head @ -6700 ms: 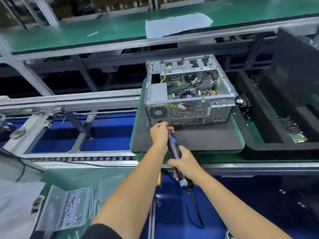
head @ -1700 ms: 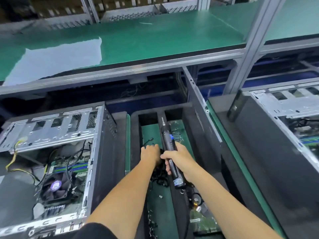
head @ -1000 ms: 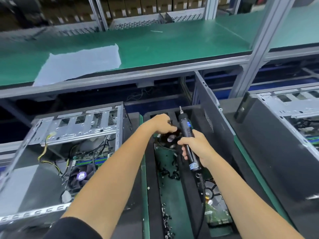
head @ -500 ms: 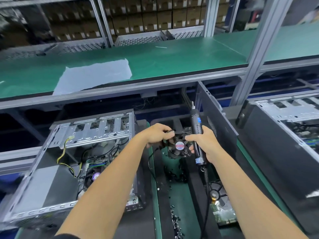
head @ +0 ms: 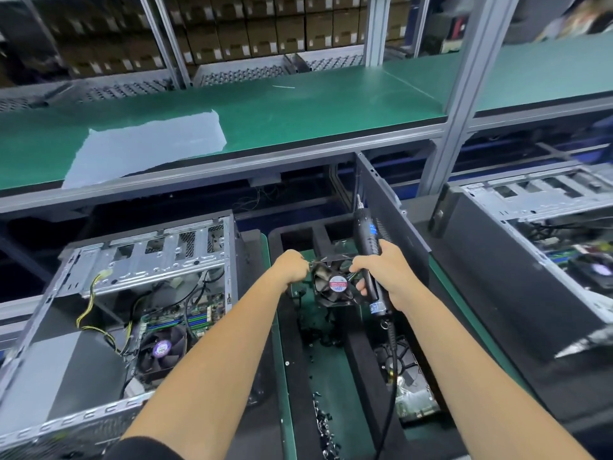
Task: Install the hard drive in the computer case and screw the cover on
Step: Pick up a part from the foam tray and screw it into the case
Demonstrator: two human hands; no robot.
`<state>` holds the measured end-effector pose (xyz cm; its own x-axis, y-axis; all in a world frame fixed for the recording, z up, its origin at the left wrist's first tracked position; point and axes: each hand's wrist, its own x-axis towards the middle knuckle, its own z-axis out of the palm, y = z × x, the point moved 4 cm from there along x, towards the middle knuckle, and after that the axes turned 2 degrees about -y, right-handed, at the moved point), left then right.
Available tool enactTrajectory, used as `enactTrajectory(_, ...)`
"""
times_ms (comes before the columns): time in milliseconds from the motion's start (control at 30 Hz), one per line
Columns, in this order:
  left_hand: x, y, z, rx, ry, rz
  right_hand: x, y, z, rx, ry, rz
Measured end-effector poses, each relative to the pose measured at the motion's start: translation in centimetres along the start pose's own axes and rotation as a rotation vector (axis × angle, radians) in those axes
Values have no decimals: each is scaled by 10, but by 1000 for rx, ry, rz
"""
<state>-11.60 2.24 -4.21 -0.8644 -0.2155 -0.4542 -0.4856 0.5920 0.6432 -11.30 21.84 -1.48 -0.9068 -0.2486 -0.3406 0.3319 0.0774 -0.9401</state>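
An open computer case point(head: 139, 260) lies at the left, its motherboard and CPU cooler point(head: 162, 348) exposed. My left hand point(head: 292, 265) pinches the left edge of a small black case fan point(head: 333, 283) held above a black foam parts tray point(head: 295, 360). My right hand point(head: 386, 273) grips a black electric screwdriver point(head: 368, 247), bit pointing up, and its fingertips touch the fan's right edge. A black side cover point(head: 391, 214) stands on edge just right of the tray. A hard drive point(head: 414, 398) lies low in the tray's right slot.
Loose black screws point(head: 326, 423) lie on the tray's green floor. A second open case point(head: 537, 247) sits at the right. A green shelf point(head: 298, 107) with a pale sheet point(head: 149, 144) runs overhead behind. The screwdriver cord point(head: 391, 376) hangs down over the tray.
My view swung from the case's rear to the parts tray. My left hand lifted the fan out of the tray, and my right hand, still holding the screwdriver, came to its other edge.
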Motion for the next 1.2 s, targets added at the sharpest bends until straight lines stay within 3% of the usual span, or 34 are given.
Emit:
enactTrajectory(200,-21,30,-29,-393,-85,233,-1,-15,8,29,-13,-20)
enactTrajectory(367,-49,48,-53,-39,-252,556,-11,-36,34,25,-72,-46)
enactTrajectory(500,-72,48,-81,125,-181,623,-23,-53,58,7,-133,-83)
enactTrajectory(733,-118,10,-150,229,-57,651,-53,-75,127,-49,-267,-192)
enactTrajectory(900,-146,-48,-202,166,31,586,-74,-74,185,-65,-277,-223)
enactTrajectory(1200,-161,-149,-223,222,-65,444,-89,-53,260,-164,-298,-158)
